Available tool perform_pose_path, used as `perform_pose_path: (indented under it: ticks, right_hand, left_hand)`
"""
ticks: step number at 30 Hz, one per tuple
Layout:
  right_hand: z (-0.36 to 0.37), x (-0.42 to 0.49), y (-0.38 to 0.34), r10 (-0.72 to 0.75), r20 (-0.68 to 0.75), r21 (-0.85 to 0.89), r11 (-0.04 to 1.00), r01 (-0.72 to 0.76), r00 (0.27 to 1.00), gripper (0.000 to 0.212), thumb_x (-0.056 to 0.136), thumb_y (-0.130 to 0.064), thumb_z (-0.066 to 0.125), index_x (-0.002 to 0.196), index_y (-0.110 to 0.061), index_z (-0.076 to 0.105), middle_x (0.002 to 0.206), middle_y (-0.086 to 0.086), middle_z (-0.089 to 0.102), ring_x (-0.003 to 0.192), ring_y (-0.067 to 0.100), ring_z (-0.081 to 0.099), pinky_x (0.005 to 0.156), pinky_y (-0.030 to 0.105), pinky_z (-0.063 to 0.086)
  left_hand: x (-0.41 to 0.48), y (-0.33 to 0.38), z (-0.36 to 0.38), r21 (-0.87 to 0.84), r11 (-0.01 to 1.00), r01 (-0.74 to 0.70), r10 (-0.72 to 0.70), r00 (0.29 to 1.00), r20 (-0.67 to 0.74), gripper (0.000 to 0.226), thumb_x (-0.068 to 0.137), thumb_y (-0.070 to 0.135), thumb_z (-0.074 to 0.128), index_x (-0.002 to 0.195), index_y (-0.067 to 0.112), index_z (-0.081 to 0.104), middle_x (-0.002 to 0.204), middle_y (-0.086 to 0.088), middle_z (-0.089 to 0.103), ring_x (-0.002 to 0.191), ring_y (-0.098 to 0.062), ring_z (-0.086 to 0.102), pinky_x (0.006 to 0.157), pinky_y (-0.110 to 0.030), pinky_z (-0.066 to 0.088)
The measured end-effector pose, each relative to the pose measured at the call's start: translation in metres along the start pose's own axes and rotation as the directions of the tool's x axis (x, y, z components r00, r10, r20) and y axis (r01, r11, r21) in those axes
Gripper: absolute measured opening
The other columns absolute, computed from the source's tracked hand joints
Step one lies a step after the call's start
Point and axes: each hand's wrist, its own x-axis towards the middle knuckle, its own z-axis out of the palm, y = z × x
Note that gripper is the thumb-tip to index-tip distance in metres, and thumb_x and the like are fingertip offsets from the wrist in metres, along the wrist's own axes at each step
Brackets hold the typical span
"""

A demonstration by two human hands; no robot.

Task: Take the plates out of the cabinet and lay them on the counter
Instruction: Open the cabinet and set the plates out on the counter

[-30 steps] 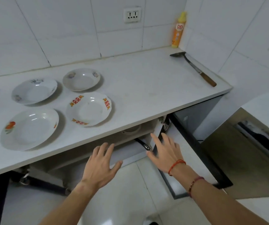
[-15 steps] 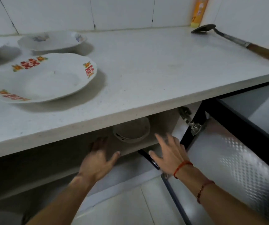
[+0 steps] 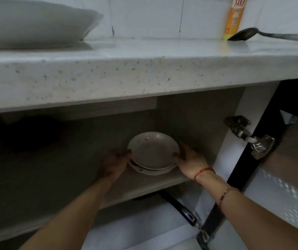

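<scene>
Left hand (image 3: 114,162): top plate (image 3: 152,150) is gripped at its left rim.
Right hand (image 3: 189,161): the right rim is held, thumb on top.
Plates: stacked on cabinet shelf (image 3: 144,184), second plate (image 3: 151,171) beneath.
Overhead: counter (image 3: 144,78) overhangs; white dish (image 3: 36,24), bottle (image 3: 234,17) and spatula (image 3: 243,34) are set there.

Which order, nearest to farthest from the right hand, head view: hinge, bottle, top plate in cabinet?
1. Top plate: gripped at its rim by the right hand.
2. Hinge: off to the right.
3. Bottle: up on the counter, far back.
</scene>
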Motion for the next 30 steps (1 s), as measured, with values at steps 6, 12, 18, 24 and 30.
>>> perform_pose_path:
  ticks: [6, 12, 18, 24, 30]
  right_hand:
    - [0.014, 0.025, 0.007, 0.249, 0.156, 0.572, 0.766, -0.293, 0.956, 0.051, 0.097, -0.043, 0.052, 0.14, -0.018, 0.046, 0.123, 0.01, 0.059, 0.095, 0.027, 0.064, 0.079, 0.041, 0.059]
    - [0.024, 0.035, 0.006, 0.279, 0.23, 0.785, 0.513, -0.347, 0.932, 0.022, 0.1, -0.021, 0.053, 0.121, -0.017, 0.053, 0.099, 0.011, 0.06, 0.093, 0.033, 0.061, 0.066, 0.043, 0.058]
    - [0.026, 0.035, 0.005, 0.288, 0.238, 0.813, 0.463, -0.352, 0.928, 0.009, 0.096, -0.002, 0.052, 0.098, -0.007, 0.059, 0.085, 0.012, 0.061, 0.075, 0.028, 0.061, 0.043, 0.033, 0.058]
    - [0.03, 0.037, 0.005, 0.294, 0.213, 0.804, 0.489, -0.338, 0.932, 0.011, 0.095, 0.0, 0.051, 0.099, -0.007, 0.058, 0.084, 0.011, 0.062, 0.072, 0.027, 0.062, 0.053, 0.041, 0.059]
    - [0.023, 0.032, -0.004, 0.272, 0.191, 0.803, 0.509, -0.309, 0.943, 0.019, 0.094, 0.001, 0.052, 0.08, -0.009, 0.058, 0.08, 0.013, 0.063, 0.07, 0.028, 0.063, 0.047, 0.035, 0.059]
  left_hand:
    - [0.028, -0.012, 0.014, -0.316, 0.927, 0.201, -0.177, 0.979, 0.103, 0.024, 0.088, 0.039, 0.065, 0.088, 0.015, 0.068, 0.088, -0.015, 0.074, 0.069, -0.029, 0.071, 0.061, -0.041, 0.063]
    - [0.028, -0.006, 0.027, -0.457, 0.858, 0.234, -0.189, 0.971, 0.144, 0.019, 0.095, 0.019, 0.06, 0.102, 0.001, 0.062, 0.088, -0.019, 0.068, 0.069, -0.03, 0.067, 0.045, -0.033, 0.06]
    - [0.034, -0.012, 0.029, -0.494, 0.832, 0.252, -0.179, 0.965, 0.192, 0.016, 0.096, 0.013, 0.057, 0.104, 0.0, 0.062, 0.091, -0.019, 0.067, 0.073, -0.028, 0.067, 0.053, -0.036, 0.061]
    - [0.034, -0.011, 0.027, -0.499, 0.831, 0.246, -0.168, 0.966, 0.196, 0.015, 0.097, 0.01, 0.056, 0.104, -0.002, 0.06, 0.091, -0.021, 0.066, 0.072, -0.03, 0.067, 0.05, -0.038, 0.061]
    - [0.029, -0.004, 0.016, -0.51, 0.829, 0.23, -0.145, 0.969, 0.202, 0.011, 0.097, 0.009, 0.055, 0.089, 0.003, 0.06, 0.087, -0.019, 0.066, 0.071, -0.029, 0.066, 0.044, -0.034, 0.059]
